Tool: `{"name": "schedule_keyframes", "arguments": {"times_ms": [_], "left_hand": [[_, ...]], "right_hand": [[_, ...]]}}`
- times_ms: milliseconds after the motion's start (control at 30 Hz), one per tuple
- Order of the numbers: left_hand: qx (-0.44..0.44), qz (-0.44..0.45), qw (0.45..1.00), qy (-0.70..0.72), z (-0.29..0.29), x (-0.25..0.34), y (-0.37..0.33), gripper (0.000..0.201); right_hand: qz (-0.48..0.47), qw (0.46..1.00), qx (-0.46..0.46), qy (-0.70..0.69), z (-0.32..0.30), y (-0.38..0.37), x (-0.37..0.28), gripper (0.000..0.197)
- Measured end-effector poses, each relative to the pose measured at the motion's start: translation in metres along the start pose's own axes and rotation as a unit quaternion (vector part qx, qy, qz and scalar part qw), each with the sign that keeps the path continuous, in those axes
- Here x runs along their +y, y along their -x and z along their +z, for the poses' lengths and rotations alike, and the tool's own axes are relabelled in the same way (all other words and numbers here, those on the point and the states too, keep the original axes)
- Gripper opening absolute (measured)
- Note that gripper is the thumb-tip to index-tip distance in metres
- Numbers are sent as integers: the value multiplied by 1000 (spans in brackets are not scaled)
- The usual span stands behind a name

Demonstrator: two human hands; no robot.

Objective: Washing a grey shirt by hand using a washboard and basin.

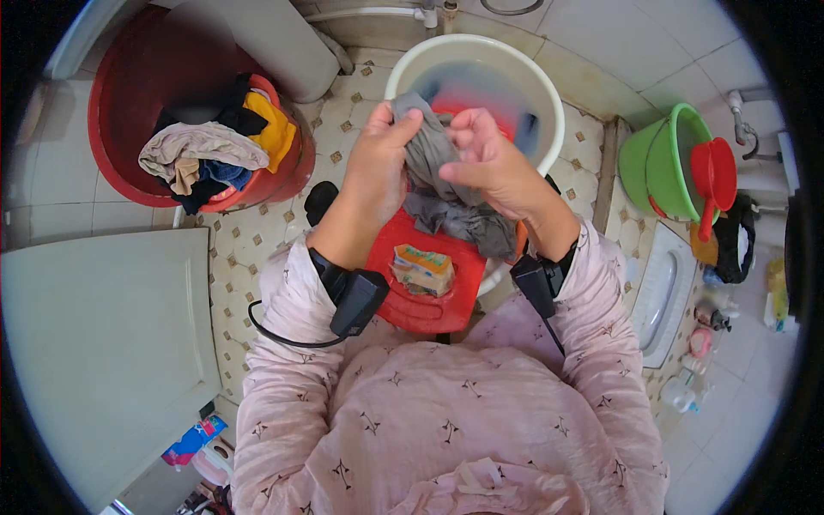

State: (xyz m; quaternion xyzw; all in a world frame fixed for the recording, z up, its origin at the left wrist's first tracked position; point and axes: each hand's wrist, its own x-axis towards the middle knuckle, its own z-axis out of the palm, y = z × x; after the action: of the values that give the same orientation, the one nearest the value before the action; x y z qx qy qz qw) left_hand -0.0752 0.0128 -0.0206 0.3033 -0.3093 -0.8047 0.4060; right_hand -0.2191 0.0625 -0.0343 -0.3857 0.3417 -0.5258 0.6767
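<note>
A wet grey cloth garment hangs bunched between my hands, over the near side of a white basin. My left hand is closed on its upper end, thumb on top. At its right side, my right hand has curled fingers and its thumb against the fabric. The lower folds lie on a red plastic board that leans at the basin's near rim. On the board rests a bar of soap in a torn orange and clear wrapper. Cloudy water in the basin covers red and dark cloth.
To the left stands a red tub heaped with clothes. A green bucket with a red dipper is on the right, beside a white squat toilet. A pale panel fills the lower left. Bottles stand at the right wall.
</note>
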Motion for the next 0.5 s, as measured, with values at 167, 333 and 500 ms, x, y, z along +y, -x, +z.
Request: {"name": "schedule_keyframes", "arguments": {"times_ms": [167, 333, 500], "left_hand": [[17, 74, 997, 12, 2, 10, -3, 15], [52, 101, 993, 26, -2, 11, -3, 23], [126, 44, 991, 12, 10, -6, -2, 24]], "right_hand": [[136, 975, 9, 177, -20, -1, 10, 18], [-5, 990, 137, 20, -10, -2, 3, 13], [-101, 976, 193, -19, 11, -9, 8, 15]]}}
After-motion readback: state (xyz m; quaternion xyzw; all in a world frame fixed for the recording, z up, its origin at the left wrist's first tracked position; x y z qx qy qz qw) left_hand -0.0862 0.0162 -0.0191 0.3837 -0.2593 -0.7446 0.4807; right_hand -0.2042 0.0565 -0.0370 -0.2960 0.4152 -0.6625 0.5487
